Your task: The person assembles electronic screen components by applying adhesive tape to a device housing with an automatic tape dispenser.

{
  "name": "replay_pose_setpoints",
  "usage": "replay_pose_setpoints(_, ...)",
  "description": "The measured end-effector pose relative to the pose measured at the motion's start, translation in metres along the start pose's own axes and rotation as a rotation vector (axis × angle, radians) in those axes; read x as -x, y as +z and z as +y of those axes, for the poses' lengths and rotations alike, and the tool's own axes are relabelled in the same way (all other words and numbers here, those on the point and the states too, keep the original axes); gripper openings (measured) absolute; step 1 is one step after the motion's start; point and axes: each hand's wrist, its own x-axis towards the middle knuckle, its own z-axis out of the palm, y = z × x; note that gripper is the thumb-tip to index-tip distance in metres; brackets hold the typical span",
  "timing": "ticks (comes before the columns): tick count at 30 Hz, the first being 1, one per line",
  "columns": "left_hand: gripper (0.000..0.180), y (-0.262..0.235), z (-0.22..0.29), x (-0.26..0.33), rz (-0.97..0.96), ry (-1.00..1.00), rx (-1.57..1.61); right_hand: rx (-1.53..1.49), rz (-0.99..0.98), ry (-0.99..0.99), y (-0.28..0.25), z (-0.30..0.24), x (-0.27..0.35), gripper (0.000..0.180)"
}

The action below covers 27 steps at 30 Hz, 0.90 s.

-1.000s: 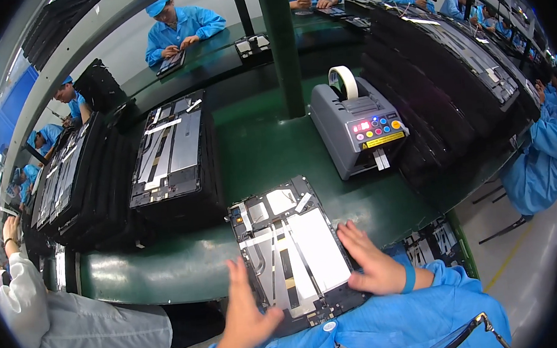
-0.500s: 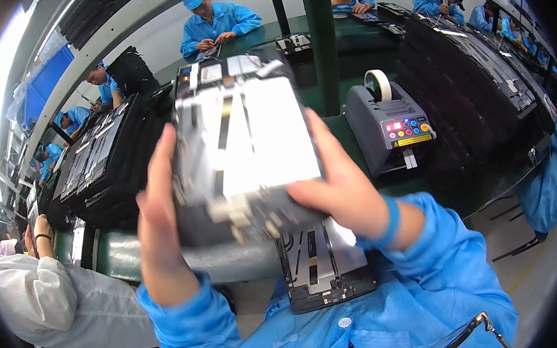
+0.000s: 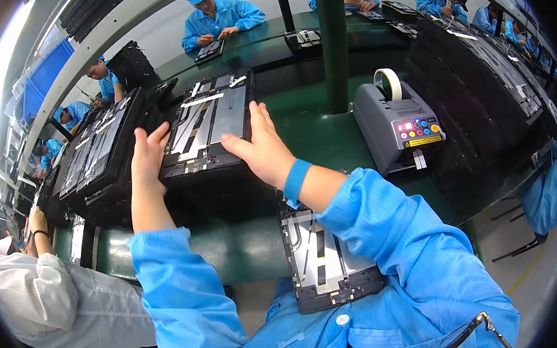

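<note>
An opened tablet [image 3: 212, 123], showing silver panels, dark strips and a black frame, lies on top of a dark stack [image 3: 211, 189] on the bench. I clasp it from both sides. My left hand [image 3: 148, 157] is against its left edge, fingers somewhat spread. On the opposite edge is my right hand [image 3: 263, 146], its thumb over the top face and the other fingers along the side. A second opened tablet [image 3: 321, 259] rests in front of my body, below my right forearm, partly covered by the sleeve. The lower layers of the stack are too dark to tell apart.
A grey tape dispenser [image 3: 395, 122] with a white roll stands right of a green post [image 3: 334, 45]. Stacks of opened tablets rise at left [image 3: 96, 146] and right [image 3: 480, 79]. Co-workers in blue sit across the green bench [image 3: 294, 123]; a white-sleeved person [image 3: 85, 300] is at left.
My hands have carried the tablet away from my body, forward and slightly left, and lowered it onto the bench stack. The tablet in front of me has stayed nearly in place.
</note>
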Motion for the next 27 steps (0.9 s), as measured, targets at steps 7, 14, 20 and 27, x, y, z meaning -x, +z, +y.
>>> replay_pose_setpoints(7, 0.05, 0.02, -0.056, 0.032, 0.404, 0.447, 0.064, -0.036, -0.087, -0.066, 0.001, 0.003, 0.014, 0.103)
replay_pose_setpoints(14, 0.052, 0.022, -0.066, 0.011, 0.659, 0.576, -0.226, 0.035, -0.007, -0.09, -0.002, 0.009, 0.002, 0.098)
replay_pose_setpoints(20, 0.038, 0.038, -0.077, 0.032, 1.029, 0.767, -1.001, 0.115, -0.148, -0.056, -0.036, -0.012, 0.024, 0.087)
replay_pose_setpoints(27, 0.045, 0.088, -0.141, 0.153, 0.231, 0.452, -0.457, 0.146, 0.24, -0.126, -0.164, -0.019, 0.133, 0.042)
